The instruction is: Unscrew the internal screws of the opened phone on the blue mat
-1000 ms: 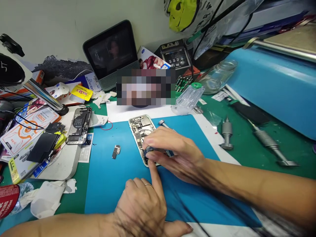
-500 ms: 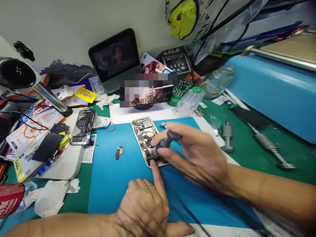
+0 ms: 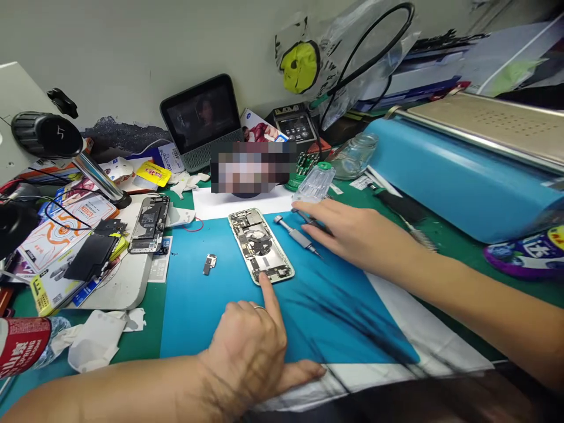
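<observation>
My left hand rests on the blue mat, its index fingertip touching the lower end of an opened phone with bare internals. Thumb and index finger are stretched out, the others curled, and nothing is held. At the mat's far right, my right hand has a dark screwdriver between thumb and fingers, low by the surface; its tip is hidden. Just left of that hand lies a silver screwdriver. A small metal-and-black phone part lies on the mat left of the phone.
A second opened phone part with a battery lies on the cluttered left side, beside boxes. Behind stand a pixelated screen, a smart display, a bit holder and a glass jar. A blue-covered machine stands right.
My right hand has moved away from over the phone to the mat's far right, carrying the dark screwdriver. My left fingertip stays on the phone. The camera view has shifted.
</observation>
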`<state>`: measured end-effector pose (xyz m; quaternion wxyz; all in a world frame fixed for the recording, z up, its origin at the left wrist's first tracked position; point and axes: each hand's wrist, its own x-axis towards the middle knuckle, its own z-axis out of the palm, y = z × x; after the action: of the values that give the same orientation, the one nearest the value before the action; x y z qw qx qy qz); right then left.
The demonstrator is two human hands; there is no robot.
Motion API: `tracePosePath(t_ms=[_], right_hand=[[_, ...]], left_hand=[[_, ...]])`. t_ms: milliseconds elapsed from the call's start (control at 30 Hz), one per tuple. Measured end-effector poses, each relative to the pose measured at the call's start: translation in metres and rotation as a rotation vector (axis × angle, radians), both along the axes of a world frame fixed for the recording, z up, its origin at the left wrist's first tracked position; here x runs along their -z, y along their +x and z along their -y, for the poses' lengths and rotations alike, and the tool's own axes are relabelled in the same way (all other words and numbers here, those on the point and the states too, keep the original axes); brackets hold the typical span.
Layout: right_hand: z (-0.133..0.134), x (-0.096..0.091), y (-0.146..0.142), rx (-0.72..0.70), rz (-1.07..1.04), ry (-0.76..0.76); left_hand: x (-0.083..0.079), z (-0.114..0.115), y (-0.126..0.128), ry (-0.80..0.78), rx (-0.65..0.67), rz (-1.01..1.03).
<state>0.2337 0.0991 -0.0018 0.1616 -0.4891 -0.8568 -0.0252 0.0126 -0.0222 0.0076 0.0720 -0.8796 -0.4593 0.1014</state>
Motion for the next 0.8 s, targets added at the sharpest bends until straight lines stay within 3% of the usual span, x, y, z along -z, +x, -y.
tracePosePath(t_ms=[133, 300, 500, 700, 800], right_hand=[[0.008, -0.009, -0.007, 0.036, 0.089, 0.014], [0.016, -0.023, -0.02, 0.04, 0.189, -0.146], [0.013, -0.024, -0.038, 0.177, 0.238, -0.24], [0.012, -0.032, -0.033, 0.141, -0.011, -0.279], [0.017, -0.046, -0.03, 0.086, -0.354, -0.258]], left_hand=[[0.0, 0.0, -0.001, 0.012, 0.002, 0.025], [0.0, 0.0, -0.001, 0.022, 0.007, 0.031], [0.0, 0.001, -0.001, 0.022, 0.011, 0.036], [-0.003, 0.001, -0.001, 0.025, 0.005, 0.022], [-0.003, 0.0, 0.0, 0.015, -0.003, 0.021]])
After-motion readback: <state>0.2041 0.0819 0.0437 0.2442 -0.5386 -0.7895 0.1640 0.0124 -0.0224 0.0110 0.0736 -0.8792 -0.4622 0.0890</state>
